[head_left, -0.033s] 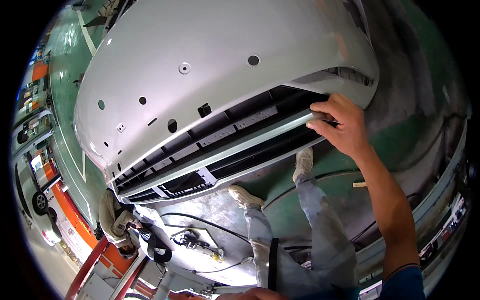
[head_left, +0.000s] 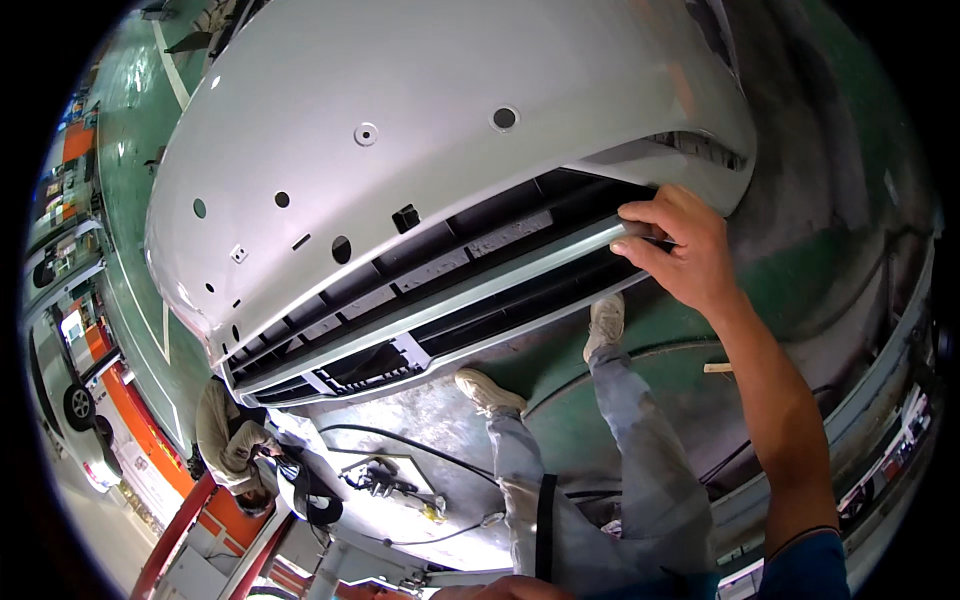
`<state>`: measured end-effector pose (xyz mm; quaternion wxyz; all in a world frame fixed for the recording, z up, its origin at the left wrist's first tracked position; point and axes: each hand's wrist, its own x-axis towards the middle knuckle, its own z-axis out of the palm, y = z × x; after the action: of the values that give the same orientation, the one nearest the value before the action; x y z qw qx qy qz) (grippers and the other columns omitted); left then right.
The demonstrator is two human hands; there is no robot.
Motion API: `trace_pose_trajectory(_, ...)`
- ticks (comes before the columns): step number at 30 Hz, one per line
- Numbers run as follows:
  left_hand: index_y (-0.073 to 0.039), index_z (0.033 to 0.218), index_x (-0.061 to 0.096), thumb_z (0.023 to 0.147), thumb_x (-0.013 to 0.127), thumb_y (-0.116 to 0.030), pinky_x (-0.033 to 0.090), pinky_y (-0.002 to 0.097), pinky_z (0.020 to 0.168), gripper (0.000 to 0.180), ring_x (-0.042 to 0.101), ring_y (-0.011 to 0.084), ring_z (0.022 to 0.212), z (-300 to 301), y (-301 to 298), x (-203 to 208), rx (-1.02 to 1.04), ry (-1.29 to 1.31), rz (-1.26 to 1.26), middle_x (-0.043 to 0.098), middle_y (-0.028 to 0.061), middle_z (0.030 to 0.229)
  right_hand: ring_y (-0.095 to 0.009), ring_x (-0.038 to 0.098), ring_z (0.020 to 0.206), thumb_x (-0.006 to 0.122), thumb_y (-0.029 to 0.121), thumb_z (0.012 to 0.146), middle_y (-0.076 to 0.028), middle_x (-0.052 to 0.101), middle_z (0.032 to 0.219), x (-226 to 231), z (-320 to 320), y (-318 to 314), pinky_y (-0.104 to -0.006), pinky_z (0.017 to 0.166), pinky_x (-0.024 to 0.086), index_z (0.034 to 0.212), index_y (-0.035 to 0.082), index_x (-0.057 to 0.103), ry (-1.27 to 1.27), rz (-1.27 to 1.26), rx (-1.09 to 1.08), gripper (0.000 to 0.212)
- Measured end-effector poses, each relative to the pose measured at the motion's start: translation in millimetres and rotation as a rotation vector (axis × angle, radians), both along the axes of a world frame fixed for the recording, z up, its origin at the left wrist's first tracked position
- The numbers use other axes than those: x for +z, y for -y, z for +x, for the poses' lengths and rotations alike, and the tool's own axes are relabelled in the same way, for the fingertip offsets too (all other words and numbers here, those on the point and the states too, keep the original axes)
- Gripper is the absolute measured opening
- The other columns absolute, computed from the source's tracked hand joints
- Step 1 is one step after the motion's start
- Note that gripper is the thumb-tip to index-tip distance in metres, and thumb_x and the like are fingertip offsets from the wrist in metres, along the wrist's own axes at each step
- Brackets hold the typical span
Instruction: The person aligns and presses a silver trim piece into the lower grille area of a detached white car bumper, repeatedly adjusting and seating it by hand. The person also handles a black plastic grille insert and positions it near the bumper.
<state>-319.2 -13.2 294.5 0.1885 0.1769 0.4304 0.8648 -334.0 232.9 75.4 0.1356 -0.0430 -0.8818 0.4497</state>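
A large glossy light-grey car bumper cover (head_left: 440, 90) with several round and square holes takes up the upper middle. Along its lower side runs a black grille opening (head_left: 500, 205), crossed by a long pale trim strip (head_left: 480, 283). My right hand (head_left: 682, 245) is closed at the right end of this strip, thumb below and fingers above, pinching it. Only a sliver of my left hand (head_left: 515, 588) shows at the bottom edge, close to my body; its fingers are hidden.
My shoes (head_left: 490, 391) stand just below the bumper. Black cables or hoses (head_left: 400, 437) cross the green floor, near a tray with tools (head_left: 385, 480). A crouching person (head_left: 232, 445) is at lower left. A parked car (head_left: 65, 390) stands at far left.
The view has shifted very slightly, so the bumper appears a little farther left. My right hand keeps its grip on the trim strip.
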Motion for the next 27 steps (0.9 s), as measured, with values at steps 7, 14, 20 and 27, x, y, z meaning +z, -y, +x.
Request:
trace_pose_trajectory(7, -0.033, 0.106, 0.068, 0.096, 0.057, -0.006, 0.053, 0.0351, 0.058, 0.03, 0.057, 0.0175, 0.055, 3, -2, 3, -0.004, 0.068, 0.023, 0.062, 0.0026, 0.066, -0.02, 0.053, 0.063, 0.085, 0.012, 0.069, -0.004, 0.055, 0.07, 1, 1, -1, -0.0339, 0.056, 0.042, 0.093, 0.007, 0.069, 0.009, 0.034, 0.016, 0.03)
trace_pose_trajectory(14, -0.032, 0.102, 0.066, 0.096, 0.055, -0.006, 0.053, 0.0351, 0.06, 0.028, 0.058, 0.018, 0.056, 3, 0, 1, -0.06, 0.089, 0.094, 0.062, 0.0032, 0.065, -0.02, 0.053, 0.063, 0.085, 0.013, 0.069, -0.004, 0.055, 0.07, -1, 1, -2, -0.0335, 0.056, 0.042, 0.093, 0.007, 0.069, 0.003, 0.032, 0.019, 0.029)
trace_pose_trajectory(20, -0.031, 0.102, 0.066, 0.096, 0.056, -0.006, 0.052, 0.0351, 0.06, 0.028, 0.058, 0.0182, 0.056, 10, 3, -6, -0.042, 0.045, 0.167, 0.062, 0.0036, 0.065, -0.02, 0.053, 0.063, 0.085, 0.012, 0.069, -0.004, 0.055, 0.07, 0, 1, -1, -0.0333, 0.056, 0.042, 0.093, 0.007, 0.069, 0.012, 0.023, 0.014, 0.029)
trace_pose_trajectory(27, -0.032, 0.103, 0.067, 0.095, 0.058, -0.007, 0.052, 0.0353, 0.061, 0.027, 0.059, 0.0185, 0.058, 9, 7, 5, -0.058, 0.138, 0.08, 0.063, 0.0041, 0.067, -0.02, 0.053, 0.064, 0.086, 0.012, 0.069, -0.005, 0.056, 0.071, 0, 0, -1, -0.0336, 0.057, 0.042, 0.094, 0.007, 0.069, 0.005, 0.039, 0.021, 0.031)
